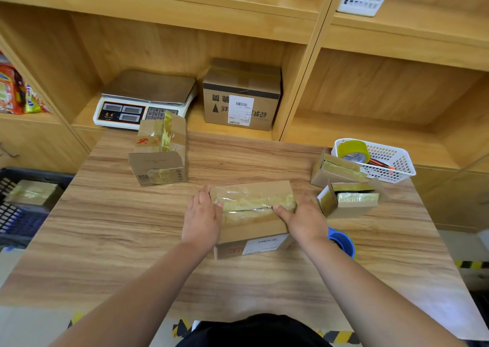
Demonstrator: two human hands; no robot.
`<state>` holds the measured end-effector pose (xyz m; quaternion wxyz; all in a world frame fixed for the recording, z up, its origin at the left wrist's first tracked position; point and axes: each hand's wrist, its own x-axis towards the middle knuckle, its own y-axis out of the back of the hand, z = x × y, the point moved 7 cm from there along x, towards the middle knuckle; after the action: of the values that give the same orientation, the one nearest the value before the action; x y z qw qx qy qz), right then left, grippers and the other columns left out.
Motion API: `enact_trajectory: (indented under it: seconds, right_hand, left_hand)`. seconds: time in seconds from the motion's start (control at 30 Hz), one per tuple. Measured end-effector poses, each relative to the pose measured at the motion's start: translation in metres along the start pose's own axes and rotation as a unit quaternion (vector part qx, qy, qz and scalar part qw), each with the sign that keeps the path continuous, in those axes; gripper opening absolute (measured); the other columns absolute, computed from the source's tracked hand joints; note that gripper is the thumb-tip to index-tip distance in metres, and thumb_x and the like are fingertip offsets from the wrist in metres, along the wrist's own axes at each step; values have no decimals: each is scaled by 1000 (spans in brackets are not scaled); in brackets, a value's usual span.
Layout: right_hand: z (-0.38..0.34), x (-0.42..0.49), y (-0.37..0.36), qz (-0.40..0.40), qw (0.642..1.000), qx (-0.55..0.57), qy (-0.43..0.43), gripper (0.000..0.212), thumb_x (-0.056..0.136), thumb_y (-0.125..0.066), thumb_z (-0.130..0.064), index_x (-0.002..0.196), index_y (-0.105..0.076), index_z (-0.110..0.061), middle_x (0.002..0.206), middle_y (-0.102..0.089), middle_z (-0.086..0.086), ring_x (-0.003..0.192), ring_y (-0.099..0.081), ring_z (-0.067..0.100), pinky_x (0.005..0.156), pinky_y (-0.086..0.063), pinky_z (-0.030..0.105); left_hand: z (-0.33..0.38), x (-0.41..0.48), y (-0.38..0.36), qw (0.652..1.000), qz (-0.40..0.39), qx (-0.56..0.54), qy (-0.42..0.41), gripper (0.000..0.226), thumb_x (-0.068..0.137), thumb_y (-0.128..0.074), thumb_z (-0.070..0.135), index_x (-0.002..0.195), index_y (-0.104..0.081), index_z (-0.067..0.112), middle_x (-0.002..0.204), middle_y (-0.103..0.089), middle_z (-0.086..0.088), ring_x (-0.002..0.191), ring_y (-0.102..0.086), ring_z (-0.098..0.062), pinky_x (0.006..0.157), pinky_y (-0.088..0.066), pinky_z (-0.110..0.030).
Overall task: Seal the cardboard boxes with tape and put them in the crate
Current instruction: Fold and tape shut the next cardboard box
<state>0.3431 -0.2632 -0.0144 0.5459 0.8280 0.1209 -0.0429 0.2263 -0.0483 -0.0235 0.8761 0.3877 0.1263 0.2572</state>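
the box (251, 214) sits on the worktop (105, 227) in the middle, directly between the two hands, its top seam covered with clear tape. the left hand (202, 219) lies flat against the box's left end, fingers together and pointing away from the person, palm pressing on the taped edge. the right hand (304, 221) rests on the box's right end, its thumb stretched inward along the seam and the other fingers wrapped over the far right corner. neither hand is closed around anything; both are spread open and press on the box. both forearms reach forward from the bottom of the view, converging on the box. a blue tape roll (342, 243) lies just beside the right wrist. the crate (16, 222) stands at the left, off the worktop, with a taped box (33, 192) inside.
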Motion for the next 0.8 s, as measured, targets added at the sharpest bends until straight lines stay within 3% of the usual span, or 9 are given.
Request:
enact_trajectory:
  seconds: [0.1, 0.23, 0.37, 0.53, 0.67, 0.8]
  right_hand:
    - [13, 1, 2, -6, 999, 30, -31, 73, 82, -58, -61, 130, -41, -9, 127, -57, 9, 117, -52, 31, 88, -47, 40]
    - [11, -4, 3, 34, 997, 65, -38, 54, 82, -62, -55, 110, -52, -9, 112, -57, 9, 109, -52, 29, 88, -45, 42]
    - [7, -8, 9, 82, 996, 44, -11, 41, 87, -59, -48, 93, -52, -8, 100, -51, 5, 102, -49, 27, 84, -43, 41]
    - [8, -6, 7, 101, 990, 102, -11, 29, 93, -55, -35, 81, -46, -10, 89, -50, 5, 90, -52, 30, 68, -42, 37]
    - [12, -3, 7, 103, 989, 103, -11, 29, 96, -50, -31, 74, -40, -14, 77, -53, 5, 75, -53, 31, 57, -36, 33]
    - [15, 3, 9, 92, 992, 82, -29, 33, 93, -52, -38, 72, -46, -13, 69, -54, 2, 70, -55, 28, 56, -41, 34]
  left_hand:
    - [-1, -2, -1, 1000, 2, -29, 11, 52, 100, -39, 21, 145, -23, 1, 147, -34, -13, 135, -25, -26, 111, -20, -35]
    - [-4, -2, -5, 999, -1, -35, 18, 53, 100, -38, 23, 145, -24, 0, 148, -34, -13, 134, -24, -26, 110, -20, -35]
    - [-8, 0, -7, 999, -1, -37, 19, 53, 100, -37, 24, 145, -24, 1, 145, -37, -14, 134, -24, -25, 111, -21, -36]
    - [-13, 1, -9, 998, 4, -59, 24, 53, 100, -37, 25, 147, -23, 4, 147, -36, -12, 135, -22, -21, 112, -19, -35]
    - [-12, 0, -10, 997, 5, -78, 25, 53, 100, -37, 25, 147, -22, 6, 148, -34, -10, 136, -20, -19, 112, -19, -35]
    - [-13, 0, -10, 995, 6, -98, 32, 52, 100, -37, 24, 148, -22, 8, 148, -34, -9, 136, -19, -17, 111, -19, -33]
